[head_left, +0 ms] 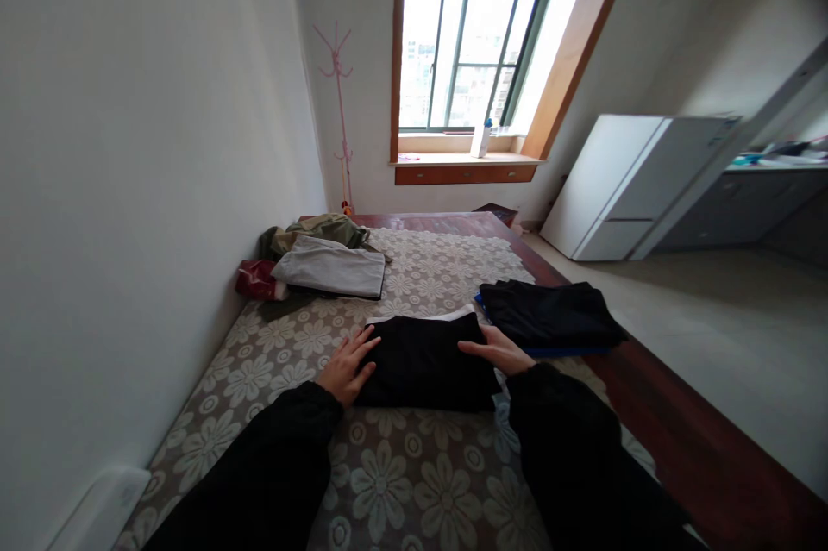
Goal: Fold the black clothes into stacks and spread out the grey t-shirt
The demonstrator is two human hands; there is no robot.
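A folded black garment (423, 366) lies flat on the flower-patterned cloth (381, 482) in front of me, with a strip of white fabric (461, 312) showing along its far edge. My left hand (349, 364) rests at its left end, fingers spread over the corner. At the opposite end my right hand (497, 349) touches the top with the thumb out over the black fabric; its other fingers are partly hidden. Some pale fabric (503, 413) peeks out beside my right sleeve.
A stack of folded dark clothes (549, 314) with a blue layer sits near the table's right edge. Against the left wall lie a grey folded garment (333, 266), an olive one (316, 230) and a dark red item (255, 279). A white fridge (621, 180) stands beyond.
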